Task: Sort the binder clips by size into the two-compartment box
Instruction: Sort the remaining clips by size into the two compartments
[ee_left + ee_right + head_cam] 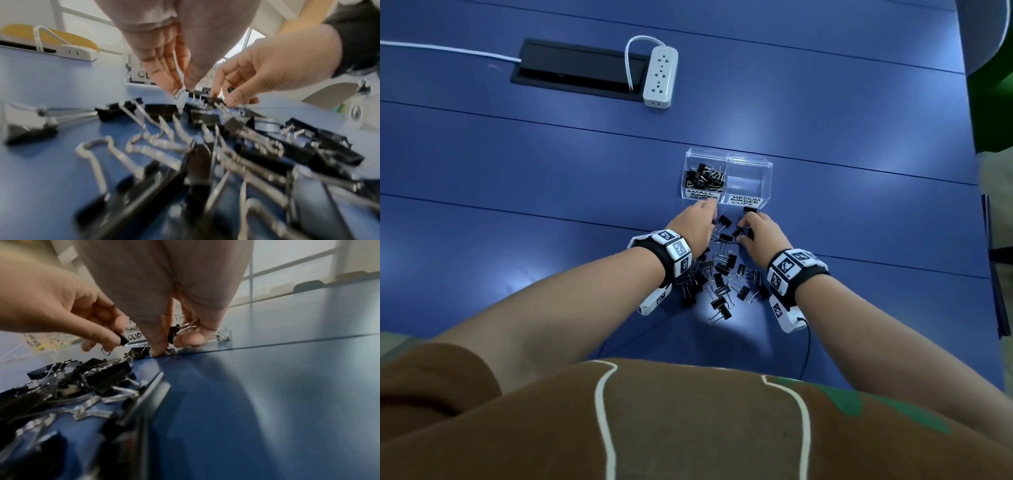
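A clear two-compartment box stands on the blue table. Its left compartment, labelled small, holds several black clips. Its right compartment, labelled medium, shows no clips. A pile of black binder clips lies between my wrists. Just in front of the box, my left hand pinches a small clip by thumb and finger, its wire loop hanging below. My right hand grips another black clip low over the table, beside the pile's far end.
A white power strip and a black cable hatch lie far back on the table. A white cable runs left. The table's right edge is near, and a thin wire trails from my right wrist.
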A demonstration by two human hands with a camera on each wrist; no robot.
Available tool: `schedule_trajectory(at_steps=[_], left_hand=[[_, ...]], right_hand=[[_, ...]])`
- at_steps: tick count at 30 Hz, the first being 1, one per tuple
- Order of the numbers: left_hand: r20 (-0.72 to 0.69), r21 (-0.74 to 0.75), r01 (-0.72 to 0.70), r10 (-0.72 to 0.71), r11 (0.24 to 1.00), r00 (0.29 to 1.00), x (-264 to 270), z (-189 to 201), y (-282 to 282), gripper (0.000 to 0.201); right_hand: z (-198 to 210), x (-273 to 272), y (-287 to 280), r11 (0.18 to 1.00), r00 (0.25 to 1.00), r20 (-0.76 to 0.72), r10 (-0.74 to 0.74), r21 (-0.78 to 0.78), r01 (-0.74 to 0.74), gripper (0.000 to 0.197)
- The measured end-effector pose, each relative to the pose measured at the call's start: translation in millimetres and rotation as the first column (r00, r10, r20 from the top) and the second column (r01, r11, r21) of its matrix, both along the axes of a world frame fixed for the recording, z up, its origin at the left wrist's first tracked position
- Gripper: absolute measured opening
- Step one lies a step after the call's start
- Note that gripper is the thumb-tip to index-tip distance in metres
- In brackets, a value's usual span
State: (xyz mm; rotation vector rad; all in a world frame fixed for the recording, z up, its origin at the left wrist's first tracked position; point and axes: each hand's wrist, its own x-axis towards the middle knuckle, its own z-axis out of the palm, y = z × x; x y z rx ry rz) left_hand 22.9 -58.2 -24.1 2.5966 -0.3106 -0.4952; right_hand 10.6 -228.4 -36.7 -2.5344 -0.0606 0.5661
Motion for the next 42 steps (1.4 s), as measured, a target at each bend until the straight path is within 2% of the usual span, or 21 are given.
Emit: schedule_trajectory(at_steps=[3,6,9,12,15,19,22,24,26,28,32,35,39,42], left_hand=[[0.061,-0.081,-0.064,0.069,0.995,0.996,12,22,-2,0.01],[0.077,-0.074,-0.12,0.126,0.99,0.989,37,37,-2,0.014],[0.069,-0.055,-0.156,0.16,0.986,0.985,59,40,4,0.017],[0.065,-0.06,-0.169,0.173,0.984,0.983,66,37,12,0.023],[0.062,-0.086,-0.203,0.208,0.975,0.976,57,34,16,0.026],[0.061,-0.112,-0.189,0.197,0.976,0.979,26,26,18,0.02],[0.023,-0.108,-0.12,0.124,0.987,0.992,-6,16,18,0.014],[-0.03,-0.095,-0.019,0.016,0.995,0.999,-25,10,17,0.012],[-0.079,-0.077,0.116,-0.122,0.99,0.989,-39,3,15,0.013],[-0.057,-0.087,0.21,-0.215,0.974,0.975,-50,-3,11,0.015],[-0.022,-0.063,0.323,-0.325,0.944,0.945,-57,-11,6,0.021],[-0.017,-0.017,0.333,-0.334,0.943,0.943,-52,-12,5,0.025],[-0.031,0.074,0.299,-0.297,0.952,0.954,-42,-9,2,0.041],[-0.032,0.077,0.285,-0.284,0.955,0.958,-37,-5,2,0.04]], right_hand=[[2,-2,1,1.0,0.999,0.033,-0.018,0.025,0.017,0.017],[5,-2,2,0.999,1.0,0.02,-0.009,0.044,0.008,0.013],[16,5,4,0.995,1.0,0.0,-0.031,0.099,0.031,0.011],[35,25,13,0.981,0.995,0.063,-0.08,0.182,0.068,0.011],[51,53,27,0.973,0.986,0.13,-0.103,0.218,0.073,0.012],[58,83,52,0.99,0.985,0.168,-0.041,0.138,0.018,0.017],[55,94,65,0.997,0.989,0.138,0.052,0.042,-0.058,0.021],[53,94,69,0.994,0.985,0.133,0.107,0.02,-0.111,0.025],[52,91,68,0.989,0.98,0.14,0.138,0.032,-0.144,0.031],[54,84,62,0.988,0.979,0.16,0.128,0.063,-0.139,0.035],[59,60,35,0.987,0.982,0.189,-0.01,0.162,-0.022,0.028],[56,28,6,0.988,0.989,0.132,-0.073,0.147,0.053,0.02],[39,-27,-27,0.999,1.0,-0.025,-0.007,0.054,0.008,0.021],[23,-57,-40,0.999,0.995,-0.093,0.033,-0.005,-0.034,0.021]])
